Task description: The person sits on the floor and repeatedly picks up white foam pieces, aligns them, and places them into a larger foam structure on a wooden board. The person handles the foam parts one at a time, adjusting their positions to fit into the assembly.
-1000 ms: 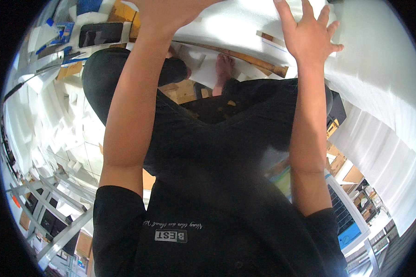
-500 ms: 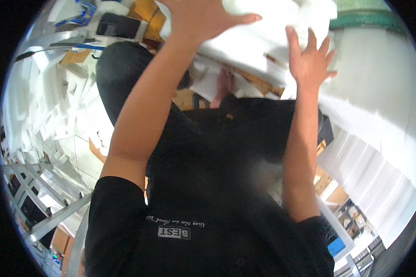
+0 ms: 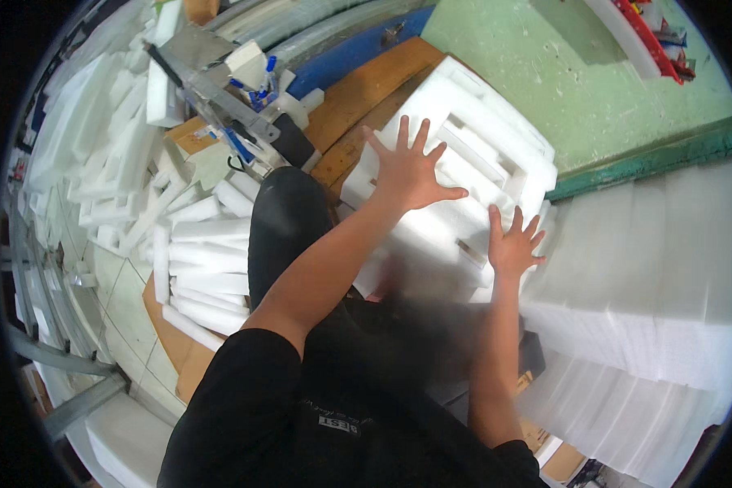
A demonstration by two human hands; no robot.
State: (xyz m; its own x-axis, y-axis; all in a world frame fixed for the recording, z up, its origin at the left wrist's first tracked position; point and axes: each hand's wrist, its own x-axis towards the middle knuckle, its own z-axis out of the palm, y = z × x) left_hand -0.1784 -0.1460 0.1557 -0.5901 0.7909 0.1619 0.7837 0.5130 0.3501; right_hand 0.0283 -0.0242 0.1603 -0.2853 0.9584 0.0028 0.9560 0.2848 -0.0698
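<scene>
In front of me lies a thick white foam block with slots and raised strips on its upper face. My left hand is spread over the block's near left part, fingers apart and pointing away. At the near right side, my right hand is also spread, its palm toward the foam. Both hands look pressed flat on the white surface, though I cannot tell how firmly. Neither one grips anything. The block rests over a brown wooden board.
Stacked white foam sheets rise on the right beside a green wall. Loose foam strips and larger foam pieces pile up at left. A metal tool frame with blue parts stands beyond my knee. A red-edged tray sits top right.
The view has tilted up and away, so the whole foam block, wall and left piles show more. Both hands stay spread on the foam, and appear lower in the picture.
</scene>
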